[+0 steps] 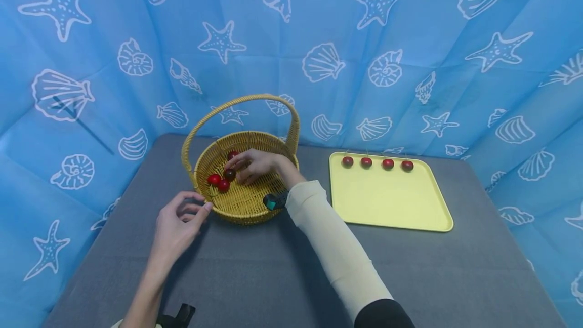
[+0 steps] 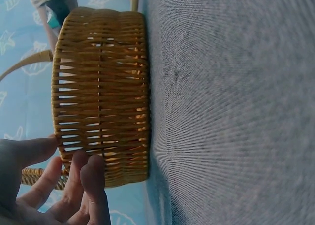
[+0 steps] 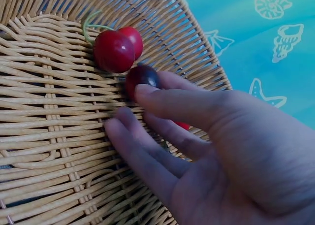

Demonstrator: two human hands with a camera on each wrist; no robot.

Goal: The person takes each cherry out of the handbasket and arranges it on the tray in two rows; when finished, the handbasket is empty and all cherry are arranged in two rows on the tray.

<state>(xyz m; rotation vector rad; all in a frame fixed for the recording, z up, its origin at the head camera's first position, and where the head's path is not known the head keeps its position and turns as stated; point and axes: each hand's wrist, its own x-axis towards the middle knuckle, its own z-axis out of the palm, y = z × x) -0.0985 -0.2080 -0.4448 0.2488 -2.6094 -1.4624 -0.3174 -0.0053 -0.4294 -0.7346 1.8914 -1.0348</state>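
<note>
A wicker basket (image 1: 246, 211) with a tall arched handle (image 1: 237, 99) stands on the grey cloth. My left hand (image 1: 179, 224) holds its near left rim, thumb on top and fingers against the outer weave (image 2: 101, 97). Inside the basket my right hand (image 1: 257, 165) pinches a dark cherry (image 3: 139, 77) between thumb and index finger; the other fingers are bent over the basket floor. Two red cherries (image 3: 114, 51) lie right beside it, one with a green stem. Another cherry (image 1: 233, 155) sits farther back, partly covered by the right hand in the right wrist view.
To the right lies a yellow tray (image 1: 387, 201) with several cherries (image 1: 387, 164) in a row along its far edge. Behind the table hangs a blue curtain (image 1: 282, 39) with white shells and starfish. The basket's handle arches above the right hand.
</note>
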